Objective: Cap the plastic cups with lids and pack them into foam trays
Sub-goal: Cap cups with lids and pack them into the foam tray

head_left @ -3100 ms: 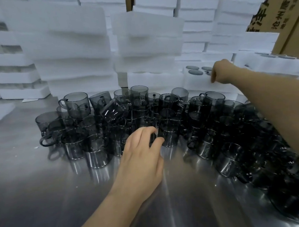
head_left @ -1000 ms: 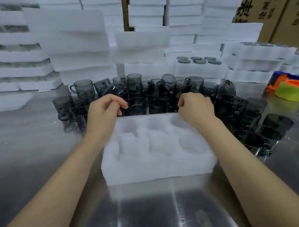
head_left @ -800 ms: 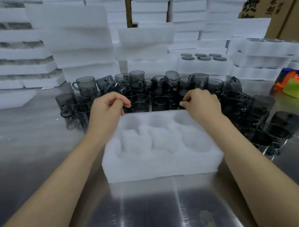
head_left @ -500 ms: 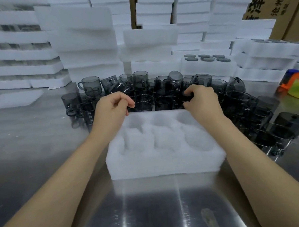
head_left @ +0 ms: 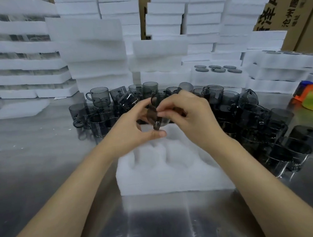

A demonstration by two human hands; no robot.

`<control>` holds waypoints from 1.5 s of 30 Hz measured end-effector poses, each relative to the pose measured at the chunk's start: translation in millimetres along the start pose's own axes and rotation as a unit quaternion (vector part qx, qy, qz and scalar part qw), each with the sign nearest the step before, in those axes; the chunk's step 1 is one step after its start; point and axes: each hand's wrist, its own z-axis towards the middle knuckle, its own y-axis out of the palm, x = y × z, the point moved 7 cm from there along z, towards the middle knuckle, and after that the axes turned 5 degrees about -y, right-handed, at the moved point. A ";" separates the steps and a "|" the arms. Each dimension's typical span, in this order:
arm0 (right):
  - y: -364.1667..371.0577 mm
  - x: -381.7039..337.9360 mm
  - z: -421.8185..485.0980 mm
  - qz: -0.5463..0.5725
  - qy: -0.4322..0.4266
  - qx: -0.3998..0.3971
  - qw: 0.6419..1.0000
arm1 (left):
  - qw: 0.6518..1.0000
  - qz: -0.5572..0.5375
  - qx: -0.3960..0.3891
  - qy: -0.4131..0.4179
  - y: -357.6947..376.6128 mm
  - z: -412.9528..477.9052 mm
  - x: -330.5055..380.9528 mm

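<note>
Your left hand (head_left: 132, 128) and right hand (head_left: 192, 115) are together above the foam tray (head_left: 174, 174), both pinching one cup (head_left: 158, 121). Hold it level and press evenly round the rim.

Glossy steel table (head_left: 45, 181), matt foam tray (head_left: 174, 180)

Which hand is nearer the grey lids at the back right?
Right. The right hand, holding a cup, is in front and left of the lids; the left hand, on the same cup, is further left.
</note>
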 end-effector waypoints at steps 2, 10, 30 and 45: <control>0.7 4.0 -0.4 0.065 0.013 -0.016 0.998 | 0.999 0.020 0.023 0.008 -3.4 0.1 1.4; 14.2 5.4 -5.2 0.156 0.022 -0.074 0.985 | 0.998 -0.042 0.029 0.022 -4.5 -0.3 3.0; 24.1 20.5 -9.6 0.170 0.102 -0.109 0.974 | 0.999 -0.004 0.046 0.008 -8.7 -6.3 6.4; 28.4 15.8 -9.5 0.109 0.063 -0.131 0.983 | 0.993 0.081 0.084 -0.032 -12.4 -4.2 6.4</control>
